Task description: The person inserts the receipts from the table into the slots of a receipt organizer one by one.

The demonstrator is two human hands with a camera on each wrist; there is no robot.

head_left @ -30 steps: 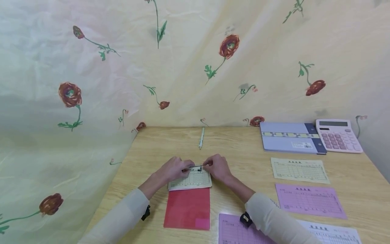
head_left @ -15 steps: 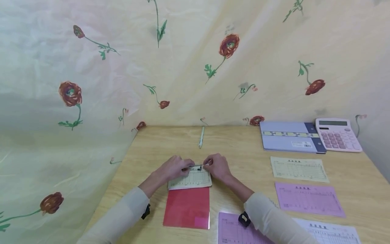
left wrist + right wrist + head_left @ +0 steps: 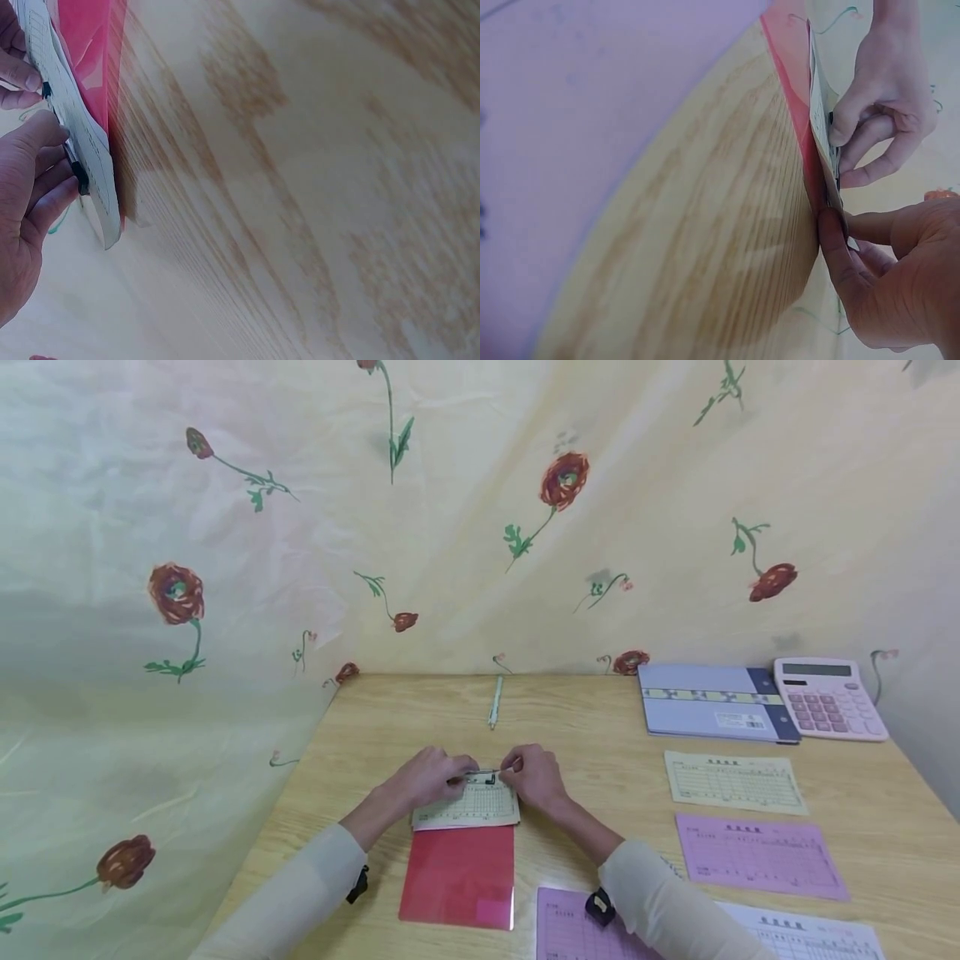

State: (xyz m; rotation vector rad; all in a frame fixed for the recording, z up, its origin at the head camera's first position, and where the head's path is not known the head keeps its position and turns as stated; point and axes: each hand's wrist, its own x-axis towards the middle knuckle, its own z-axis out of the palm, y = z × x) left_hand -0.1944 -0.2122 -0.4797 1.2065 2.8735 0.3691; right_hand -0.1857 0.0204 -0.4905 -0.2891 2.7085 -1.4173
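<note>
A small stack of pale green printed forms (image 3: 468, 806) lies on the upper part of a red folder (image 3: 457, 877). Along its top edge runs a thin paper fastener (image 3: 482, 772) with black sliders. My left hand (image 3: 431, 775) holds the fastener's left part, thumb and fingers curled at the black slider (image 3: 80, 178) in the left wrist view. At the top right corner, my right hand (image 3: 534, 775) pinches the fastener's thin end; the fingertips partly hide it. In the right wrist view both hands sit along the same edge, the right hand (image 3: 900, 270) nearer the camera.
A pen (image 3: 496, 702) lies beyond the hands. At right are a blue folder (image 3: 697, 714), a pink calculator (image 3: 828, 697), a green form (image 3: 735, 783), a purple form (image 3: 761, 856) and a white form (image 3: 810, 935). Another purple form (image 3: 570, 927) lies under the right forearm.
Both hands stay at the top edge of the forms. The right fingers shift slightly at the fastener's end, and the thin strip there looks lower. The head view tilts a little.
</note>
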